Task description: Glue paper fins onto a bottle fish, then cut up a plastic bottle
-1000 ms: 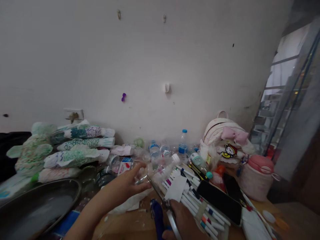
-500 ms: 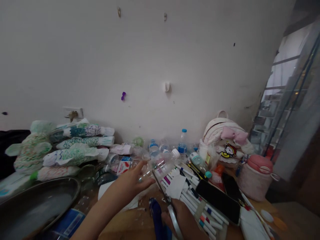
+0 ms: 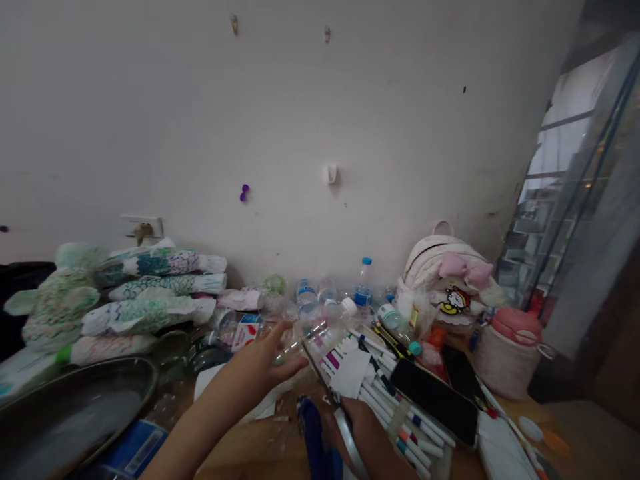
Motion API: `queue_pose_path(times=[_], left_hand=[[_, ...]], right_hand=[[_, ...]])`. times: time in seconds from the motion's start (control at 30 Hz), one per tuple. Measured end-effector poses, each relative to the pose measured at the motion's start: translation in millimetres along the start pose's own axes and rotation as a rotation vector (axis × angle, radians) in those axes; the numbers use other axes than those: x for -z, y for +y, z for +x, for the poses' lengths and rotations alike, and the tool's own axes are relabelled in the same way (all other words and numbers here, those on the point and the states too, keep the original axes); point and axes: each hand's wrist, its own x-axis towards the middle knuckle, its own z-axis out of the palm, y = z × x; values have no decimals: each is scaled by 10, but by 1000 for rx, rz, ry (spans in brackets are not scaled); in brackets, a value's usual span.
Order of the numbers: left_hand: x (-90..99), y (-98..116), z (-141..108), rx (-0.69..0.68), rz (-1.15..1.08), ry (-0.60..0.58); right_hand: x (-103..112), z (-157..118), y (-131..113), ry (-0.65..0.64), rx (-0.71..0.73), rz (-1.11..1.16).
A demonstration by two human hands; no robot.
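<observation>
A clear plastic bottle (image 3: 323, 328) with a white cap lies tilted in front of me, its cap end pointing up and right. My left hand (image 3: 273, 357) grips its near end between the thumb and fingers. My right hand (image 3: 360, 430) is closed around the handles of a pair of scissors (image 3: 325, 383). The blades reach up and left to the bottle beside my left thumb; whether they pass through the plastic I cannot tell. Below the blades is a dark blue object (image 3: 313, 433), its kind unclear.
Several white markers (image 3: 385, 393) lie right of the scissors, beside a black phone (image 3: 434, 402). A pink backpack (image 3: 445, 280) and a pink jar (image 3: 507, 353) stand at the right. Paper-wrapped rolls (image 3: 150, 313) and a large dark-rimmed pan (image 3: 153, 373) are at the left. More bottles (image 3: 363, 290) line the wall.
The whole view has shifted slightly, so things appear a little further left. Both hands keep nearly the same hold on the bottle and the scissors.
</observation>
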Motion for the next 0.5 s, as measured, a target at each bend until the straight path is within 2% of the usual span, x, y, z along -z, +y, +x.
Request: queue_pose_path(times=[0.37,0.5], left_hand=[[12,16,27,-2,24,-49],[-55,-57,64,-17,88,0]], right_hand=[[-54,43,144,-55,-123,113],[-22,79,124,-79,-196,88]])
